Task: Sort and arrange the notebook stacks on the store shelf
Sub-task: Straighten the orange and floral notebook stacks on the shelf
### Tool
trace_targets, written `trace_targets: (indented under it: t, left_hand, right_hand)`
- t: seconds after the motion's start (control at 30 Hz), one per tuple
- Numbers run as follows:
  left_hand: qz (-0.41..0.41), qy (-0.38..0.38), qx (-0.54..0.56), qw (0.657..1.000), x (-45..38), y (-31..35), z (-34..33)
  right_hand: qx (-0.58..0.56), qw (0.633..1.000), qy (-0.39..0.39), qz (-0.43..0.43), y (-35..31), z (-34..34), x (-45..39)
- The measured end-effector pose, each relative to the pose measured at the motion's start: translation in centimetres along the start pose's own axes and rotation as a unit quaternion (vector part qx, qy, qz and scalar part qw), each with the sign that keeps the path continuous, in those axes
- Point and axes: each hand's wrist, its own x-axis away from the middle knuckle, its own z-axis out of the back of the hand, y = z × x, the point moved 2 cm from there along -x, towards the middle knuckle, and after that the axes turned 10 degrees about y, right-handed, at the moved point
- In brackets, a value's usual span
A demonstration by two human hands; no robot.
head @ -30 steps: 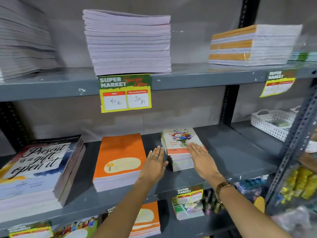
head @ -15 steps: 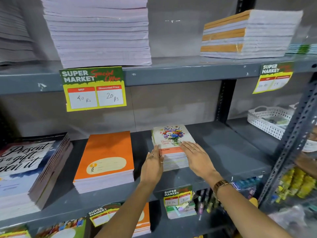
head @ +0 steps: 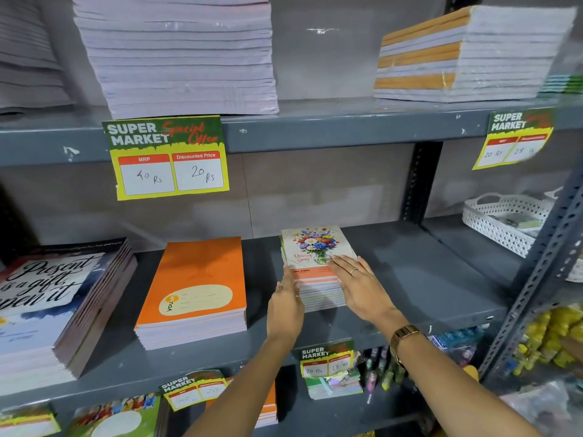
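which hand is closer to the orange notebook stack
Left. The left hand presses the left side of the floral notebook stack, a gap away from the orange notebook stack. The right hand rests on the floral stack's right side, farther off.

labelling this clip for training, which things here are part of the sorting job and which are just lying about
Job: floral stack, between left hand and right hand; orange stack; quote stack.
Lying about: white basket; price tag; pens.
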Motion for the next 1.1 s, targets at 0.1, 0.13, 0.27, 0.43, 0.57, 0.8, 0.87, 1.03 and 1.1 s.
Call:
trace_targets:
  t: [0.1, 0.13, 0.27, 0.43, 0.57, 0.8, 0.87, 1.03, 1.1]
  left_hand:
    - [0.001, -0.002, -0.013, 1.000, 0.0, 0.0, -0.1]
    - [0.002, -0.004, -0.015, 1.000, -0.1, 0.0, -0.1]
    - [0.003, -0.009, -0.021, 1.000, -0.1, 0.1, -0.2]
    - [-0.001, -0.018, -0.041, 0.999, -0.3, 0.0, -0.2]
    - [-0.031, -0.016, -0.012, 0.999, -0.4, 0.0, 0.0]
    - [-0.065, -0.030, -0.042, 0.997, -1.1, -0.5, -0.1]
    - [-0.063, -0.030, -0.038, 0.997, -1.0, -0.6, -0.1]
    - [-0.061, -0.030, -0.037, 0.997, -1.2, -0.8, -0.1]
    - [-0.055, -0.031, -0.037, 0.997, -1.3, -0.9, 0.0]
  right_hand:
    - [0.000, 1.000, 0.001, 0.012, 0.3, 0.0, -0.1]
    - [0.002, 1.000, -0.002, 0.017, 0.5, 0.0, -0.2]
    - [0.023, 0.999, -0.023, 0.040, 1.3, 0.0, -0.6]
    - [0.019, 0.999, -0.010, 0.048, 1.6, 0.1, -0.5]
    - [0.013, 0.999, 0.007, 0.028, 1.6, 0.1, -0.2]
    - [-0.025, 0.997, 0.067, 0.020, 0.9, 0.7, 0.0]
    - [-0.020, 0.996, 0.080, 0.016, 0.7, 0.8, 0.1]
    - [0.000, 0.994, 0.103, 0.024, 0.4, 1.0, 0.2]
    - [0.015, 0.993, 0.113, 0.031, 0.3, 1.1, 0.2]
